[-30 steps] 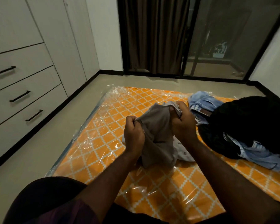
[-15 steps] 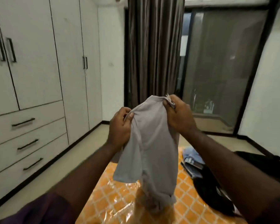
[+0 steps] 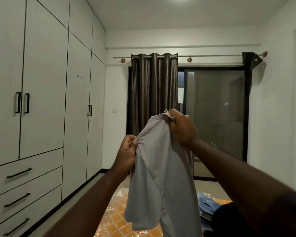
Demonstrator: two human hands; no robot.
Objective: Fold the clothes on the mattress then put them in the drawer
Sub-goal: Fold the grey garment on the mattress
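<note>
Grey garment [image 3: 161,168], hanging lifted above orange mattress [image 3: 114,218]

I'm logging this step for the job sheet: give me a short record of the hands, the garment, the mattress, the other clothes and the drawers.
left hand: pinches the top edge of the grey garment, lower than the right
right hand: grips the same edge, higher up
grey garment: held up, hanging unfolded
mattress: orange pattern, plastic-wrapped
blue jeans: lying on the mattress, right of the garment
drawers: three, all shut, at the left
</note>
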